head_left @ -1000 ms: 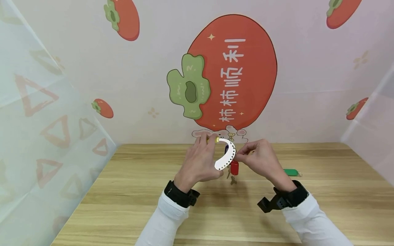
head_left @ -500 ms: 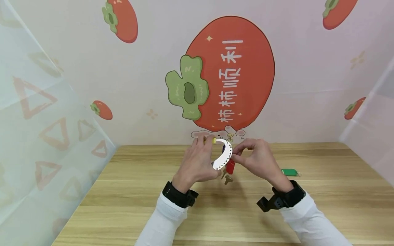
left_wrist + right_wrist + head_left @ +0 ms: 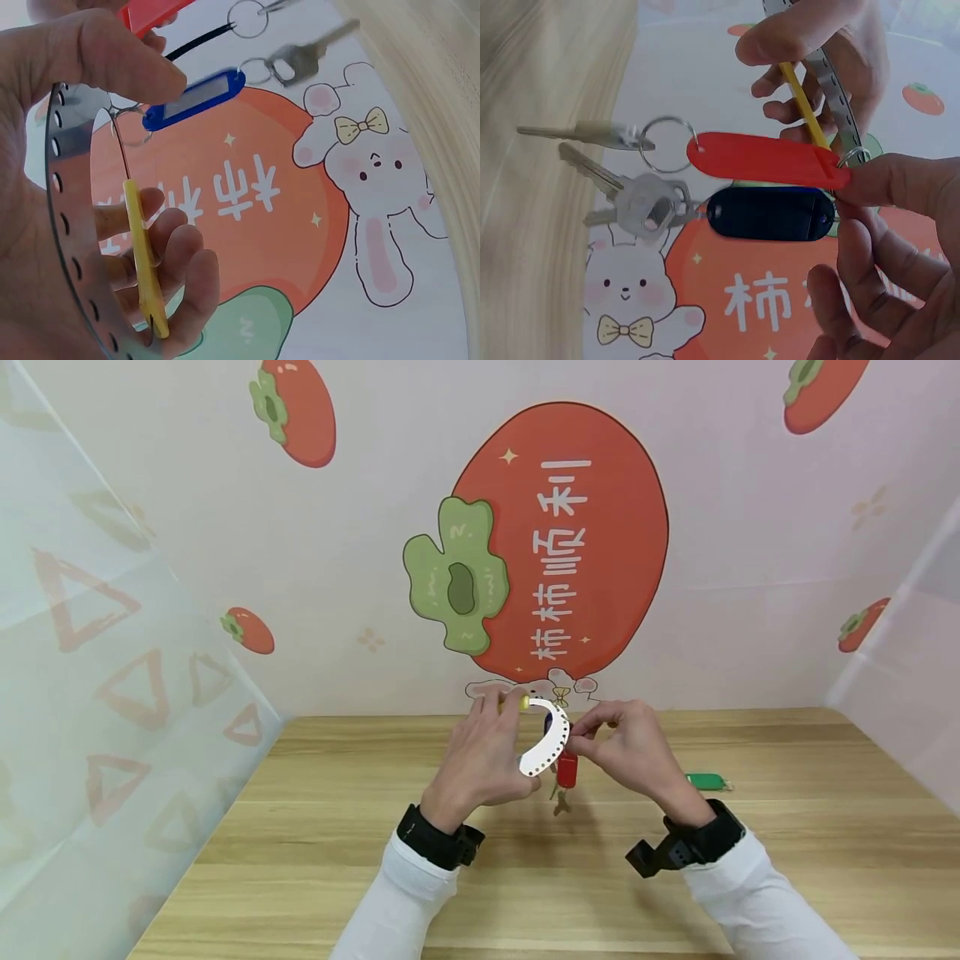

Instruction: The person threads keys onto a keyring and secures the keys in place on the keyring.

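Both hands are up over the table [image 3: 315, 868], close together; left hand [image 3: 480, 764] half closed, fingers bent, thumb apart from them, has hold of a white curved perforated strip [image 3: 557, 737]; yellow rod [image 3: 142, 259] lies along the left fingers, thin wire at its end, left wrist view; right hand [image 3: 633, 752] pinching tight, thumb against fingertip, on one end of a red tag [image 3: 757, 159], just beside the strip's outer curve.

Change vs half a second ago: red tag was tilted, now hangs about straight down; keys [image 3: 649, 206] under it swung slightly to the right with it; hands and strip nearly the same spot.

Dark tag [image 3: 769, 214] next to the red one in the right wrist view; keys there partly blurred; left wrist view has a blue tag [image 3: 196, 99] with pale label, key on its ring; can't tell if dark and blue are one tag.

Further out: green tag [image 3: 707, 782] lies on the table beyond the right wrist, unmoved; black band [image 3: 435, 837] at the left wrist, white sleeves [image 3: 416, 897]; backdrop [image 3: 360, 527] behind, big red-orange fruit print [image 3: 622, 552] on it.
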`<control>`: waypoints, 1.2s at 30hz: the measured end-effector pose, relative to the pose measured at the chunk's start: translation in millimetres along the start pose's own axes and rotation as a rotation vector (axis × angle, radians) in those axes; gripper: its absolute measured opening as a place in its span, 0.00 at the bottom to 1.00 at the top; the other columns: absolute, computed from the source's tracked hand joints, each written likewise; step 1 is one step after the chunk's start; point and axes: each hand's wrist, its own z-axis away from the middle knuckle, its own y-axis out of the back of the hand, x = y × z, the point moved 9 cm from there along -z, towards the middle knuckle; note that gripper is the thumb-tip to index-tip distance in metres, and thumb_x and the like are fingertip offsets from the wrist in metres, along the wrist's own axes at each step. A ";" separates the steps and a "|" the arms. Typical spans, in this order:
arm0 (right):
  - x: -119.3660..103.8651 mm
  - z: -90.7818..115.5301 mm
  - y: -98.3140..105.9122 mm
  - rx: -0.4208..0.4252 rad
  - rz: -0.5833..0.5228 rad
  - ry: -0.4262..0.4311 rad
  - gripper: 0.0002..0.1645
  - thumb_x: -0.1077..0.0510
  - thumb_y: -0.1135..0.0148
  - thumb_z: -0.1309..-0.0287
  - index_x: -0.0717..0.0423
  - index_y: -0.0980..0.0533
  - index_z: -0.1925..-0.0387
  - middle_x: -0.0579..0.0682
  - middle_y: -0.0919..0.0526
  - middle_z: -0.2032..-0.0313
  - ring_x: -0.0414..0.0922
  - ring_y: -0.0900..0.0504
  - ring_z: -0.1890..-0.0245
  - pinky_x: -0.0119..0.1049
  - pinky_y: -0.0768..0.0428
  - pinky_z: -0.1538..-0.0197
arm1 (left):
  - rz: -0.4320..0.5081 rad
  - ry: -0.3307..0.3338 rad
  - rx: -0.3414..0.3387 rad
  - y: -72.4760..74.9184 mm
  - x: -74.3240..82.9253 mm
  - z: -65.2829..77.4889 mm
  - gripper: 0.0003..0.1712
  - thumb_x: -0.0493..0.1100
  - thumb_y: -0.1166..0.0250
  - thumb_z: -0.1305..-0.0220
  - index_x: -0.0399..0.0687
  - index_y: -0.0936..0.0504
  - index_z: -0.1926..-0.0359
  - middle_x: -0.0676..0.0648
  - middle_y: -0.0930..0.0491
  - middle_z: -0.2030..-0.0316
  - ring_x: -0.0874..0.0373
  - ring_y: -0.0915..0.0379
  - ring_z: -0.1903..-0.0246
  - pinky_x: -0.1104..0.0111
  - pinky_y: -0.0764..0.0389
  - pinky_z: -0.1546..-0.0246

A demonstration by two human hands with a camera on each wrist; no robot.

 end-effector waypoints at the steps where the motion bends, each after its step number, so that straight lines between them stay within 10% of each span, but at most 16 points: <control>1: 2.0 -0.1 -0.1 -0.002 -0.002 -0.027 0.06 0.61 0.25 0.48 0.51 0.13 0.77 0.42 0.17 0.76 0.46 0.22 0.67 0.48 0.31 0.53 | -0.001 -0.002 0.002 0.3 0.5 0.1 0.56 0.50 0.18 0.64 0.45 0.34 0.32 0.40 0.30 0.44 0.49 0.29 0.57 0.56 0.22 0.65; 9: 13.1 1.1 -2.7 -0.049 -0.037 -0.189 0.08 0.57 0.25 0.46 0.55 0.14 0.76 0.46 0.16 0.76 0.49 0.24 0.66 0.40 0.26 0.69 | -0.010 -0.004 0.006 1.9 2.7 0.8 0.58 0.51 0.17 0.66 0.45 0.34 0.32 0.41 0.31 0.43 0.49 0.30 0.55 0.56 0.22 0.64; 16: 24.1 0.9 -10.4 -0.189 -0.183 -0.275 0.07 0.59 0.28 0.42 0.60 0.14 0.70 0.50 0.14 0.69 0.49 0.20 0.64 0.41 0.22 0.58 | -0.046 -0.009 0.010 3.0 4.5 1.4 0.58 0.50 0.17 0.67 0.45 0.34 0.31 0.41 0.30 0.44 0.48 0.31 0.52 0.55 0.22 0.58; 36: 21.7 -0.8 -4.3 -0.230 -0.189 -0.236 0.09 0.57 0.28 0.40 0.61 0.15 0.63 0.51 0.15 0.68 0.48 0.19 0.63 0.42 0.22 0.59 | -0.045 0.008 0.046 6.8 -1.2 1.4 0.56 0.51 0.17 0.63 0.43 0.33 0.32 0.39 0.30 0.42 0.46 0.31 0.45 0.52 0.20 0.54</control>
